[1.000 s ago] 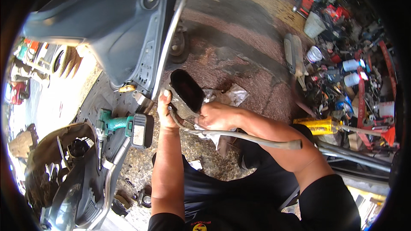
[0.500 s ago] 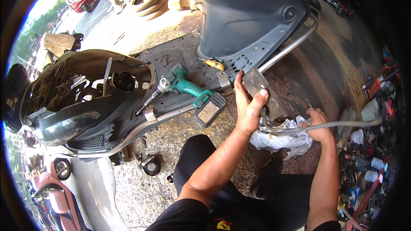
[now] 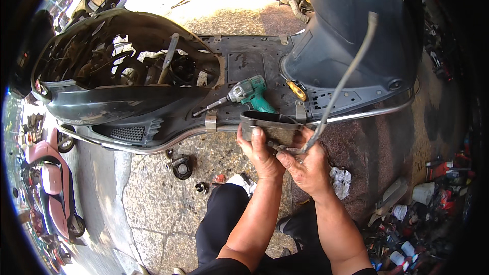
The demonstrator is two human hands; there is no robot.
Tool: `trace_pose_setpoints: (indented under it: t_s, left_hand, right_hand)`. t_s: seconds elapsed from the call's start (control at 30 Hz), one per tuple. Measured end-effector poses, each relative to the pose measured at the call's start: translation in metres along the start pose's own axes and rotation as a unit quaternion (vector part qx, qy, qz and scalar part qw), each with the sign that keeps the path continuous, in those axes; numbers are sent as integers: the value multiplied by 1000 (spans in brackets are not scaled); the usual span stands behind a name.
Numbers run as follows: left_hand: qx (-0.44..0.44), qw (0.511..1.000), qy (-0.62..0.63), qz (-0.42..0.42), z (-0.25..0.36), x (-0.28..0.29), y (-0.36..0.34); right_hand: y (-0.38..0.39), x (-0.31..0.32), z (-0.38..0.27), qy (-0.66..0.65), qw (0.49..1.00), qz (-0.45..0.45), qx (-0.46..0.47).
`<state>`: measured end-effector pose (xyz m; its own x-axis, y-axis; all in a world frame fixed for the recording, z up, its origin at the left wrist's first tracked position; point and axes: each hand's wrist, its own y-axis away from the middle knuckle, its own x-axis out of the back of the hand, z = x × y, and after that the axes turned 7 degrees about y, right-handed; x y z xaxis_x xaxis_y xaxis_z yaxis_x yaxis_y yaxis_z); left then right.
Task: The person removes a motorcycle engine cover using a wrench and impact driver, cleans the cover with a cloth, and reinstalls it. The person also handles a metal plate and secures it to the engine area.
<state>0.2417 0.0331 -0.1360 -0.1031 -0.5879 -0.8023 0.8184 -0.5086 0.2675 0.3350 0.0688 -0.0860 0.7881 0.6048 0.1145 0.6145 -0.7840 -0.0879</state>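
Observation:
Between my hands is a grimy, dark box-shaped part point(image 3: 277, 131), its open top facing up. My left hand point(image 3: 262, 155) is closed round its left end, with the thumb on the front face. At the right end, my right hand point(image 3: 308, 169) is closed on the part where a long grey hose point(image 3: 342, 86) joins it; some fingers are hidden behind. The hose rises free toward the upper right. Just behind the part, a green cordless impact driver point(image 3: 259, 97) lies on the scooter's floorboard point(image 3: 243, 66), its battery end hidden. A yellow-handled screwdriver point(image 3: 295, 90) lies to its right.
The black scooter body point(image 3: 127, 97) with a metal side rail point(image 3: 351, 117) spans the space ahead. A small round metal part point(image 3: 182, 167) and a white rag point(image 3: 340, 181) lie on the ground. Tools and containers point(image 3: 407, 239) crowd the lower right. A pink scooter point(image 3: 51, 178) stands left.
My right hand has come from the white rag to the box-shaped part, which is now held by both hands and turned open side up. The hose now points upward. The view has shifted right.

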Motion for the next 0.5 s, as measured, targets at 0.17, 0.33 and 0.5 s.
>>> trace_pose_setpoints:
  t_s: [0.17, 0.33, 0.5]
  left_hand:
    - [-8, 995, 36, 91, 61, -8, -8]
    - [32, 979, 42, 198, 122, -36, 3]
    - [46, 963, -16, 266, 161, -61, 2]
  right_hand:
    - [-25, -41, -39, 97, 991, -44, -84]
    - [-24, -86, -89, 53, 987, -40, -143]
    - [-33, -120, -115, 118, 978, -13, -171]
